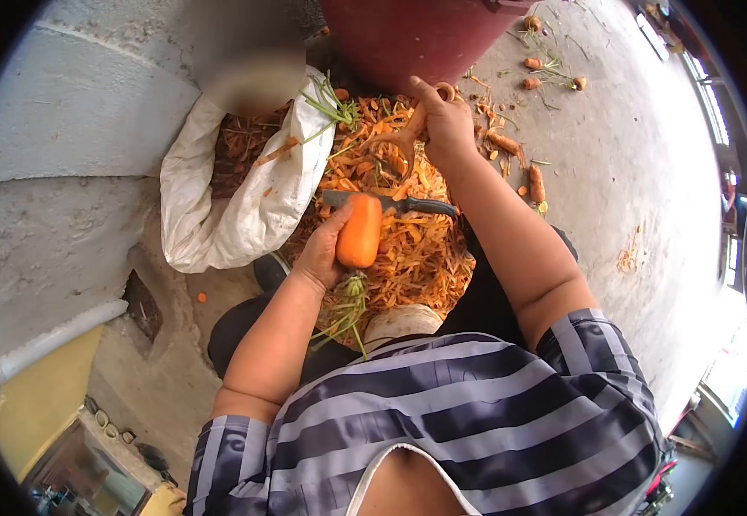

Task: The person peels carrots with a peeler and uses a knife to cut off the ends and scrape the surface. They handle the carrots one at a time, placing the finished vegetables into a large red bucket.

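My left hand (pixel 323 251) is wrapped round a thick, peeled orange carrot (pixel 359 234), held upright above a heap of peelings (pixel 425 267). Green leafy tops (pixel 349 301) show just below it. Farther forward, my right hand (pixel 450 129) is closed on an orange-brown Y-shaped peeler (pixel 404 138), whose ringed handle end sticks out past the fingers. The peeler is apart from the carrot. Behind the carrot, a knife with a dark handle (pixel 430 206) lies across the peelings, its blade partly hidden by the carrot.
A white sack (pixel 257 225) with its mouth rolled open stands at the left, holding dark orange scraps. A large red tub (pixel 416 43) is at the front. Several unpeeled carrots (pixel 537 183) and trimmed ends lie on the concrete floor at the right. A grey wall (pixel 73 112) runs along the left.
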`<state>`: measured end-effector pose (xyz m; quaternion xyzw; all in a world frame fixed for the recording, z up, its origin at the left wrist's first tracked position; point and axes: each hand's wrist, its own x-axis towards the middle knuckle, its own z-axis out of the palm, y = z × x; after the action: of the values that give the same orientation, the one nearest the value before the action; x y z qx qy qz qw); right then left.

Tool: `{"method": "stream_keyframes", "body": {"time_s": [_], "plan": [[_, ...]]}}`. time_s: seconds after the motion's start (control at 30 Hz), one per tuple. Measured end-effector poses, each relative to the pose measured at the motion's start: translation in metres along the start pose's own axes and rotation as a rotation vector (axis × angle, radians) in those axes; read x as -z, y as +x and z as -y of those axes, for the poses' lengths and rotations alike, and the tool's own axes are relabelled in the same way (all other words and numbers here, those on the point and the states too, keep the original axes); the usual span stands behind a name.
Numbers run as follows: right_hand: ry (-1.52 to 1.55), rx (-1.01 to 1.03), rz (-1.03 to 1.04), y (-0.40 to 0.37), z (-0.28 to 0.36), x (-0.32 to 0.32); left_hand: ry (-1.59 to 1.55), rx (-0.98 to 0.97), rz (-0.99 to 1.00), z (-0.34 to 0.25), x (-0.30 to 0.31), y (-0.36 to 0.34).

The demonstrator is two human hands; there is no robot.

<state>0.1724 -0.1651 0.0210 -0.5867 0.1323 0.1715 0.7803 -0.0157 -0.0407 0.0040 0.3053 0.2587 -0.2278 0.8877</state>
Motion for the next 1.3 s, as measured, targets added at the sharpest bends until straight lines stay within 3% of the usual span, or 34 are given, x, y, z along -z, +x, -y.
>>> {"method": "stream_keyframes", "body": {"time_s": [0.1,0.2,0.27,0.3,0.4,0.47,0.5,0.63,0.73,0.77,0.87,0.97,1.07,1.13,1.17,1.2,1.23,1.3], "plan": [[0.016,-0.081,0.189,-0.032,0.005,-0.016,-0.067,-0.080,-0.092,-0.002,-0.003,0.004],[-0.152,-0.075,0.445,-0.056,-0.018,-0.022,-0.174,-0.073,-0.212,0.001,-0.010,0.007],[-0.318,-0.079,0.529,-0.068,-0.016,-0.021,-0.169,-0.060,-0.189,0.007,-0.004,0.011],[-0.394,-0.093,0.408,-0.059,-0.025,-0.021,-0.167,-0.056,-0.177,0.010,-0.001,0.012],[-0.163,-0.038,0.055,-0.018,-0.005,-0.012,0.095,0.066,-0.029,0.001,-0.005,0.002],[-0.216,0.130,-0.056,0.017,-0.007,0.010,-0.010,0.087,-0.047,0.006,-0.004,0.004],[-0.081,0.083,-0.066,0.019,-0.003,0.008,-0.051,0.072,-0.020,0.004,-0.006,0.002],[-0.134,-0.022,0.016,-0.018,0.007,-0.013,-0.138,-0.003,-0.046,0.001,-0.006,0.003],[-0.177,-0.025,0.271,-0.030,-0.016,-0.017,-0.052,-0.070,-0.126,0.007,0.000,0.008],[-0.269,-0.060,0.227,-0.028,-0.015,-0.016,-0.013,-0.097,-0.173,0.009,0.002,0.011],[-0.376,0.163,-0.064,0.018,-0.037,0.006,0.077,-0.094,-0.068,-0.001,0.004,0.003],[-0.209,-0.094,-0.208,0.054,-0.051,0.029,0.082,-0.156,-0.093,-0.011,0.001,-0.004],[0.040,-0.309,-0.199,0.056,-0.072,0.029,0.056,-0.265,-0.128,-0.014,0.012,-0.005],[-0.232,-0.361,-0.092,0.065,-0.112,0.041,0.221,-0.390,-0.164,-0.010,0.027,0.000],[-0.783,-0.399,0.077,0.074,-0.135,0.059,0.182,-0.403,-0.184,-0.014,0.021,-0.002],[-1.617,-0.249,0.341,0.059,-0.128,0.051,0.262,-0.418,-0.193,-0.014,0.021,-0.005],[-1.695,-0.238,0.264,0.044,-0.146,0.059,0.343,-0.435,-0.199,-0.016,0.022,-0.006],[-1.938,-0.241,0.588,0.029,-0.174,0.078,0.408,-0.465,-0.196,-0.016,0.024,-0.008]]}}
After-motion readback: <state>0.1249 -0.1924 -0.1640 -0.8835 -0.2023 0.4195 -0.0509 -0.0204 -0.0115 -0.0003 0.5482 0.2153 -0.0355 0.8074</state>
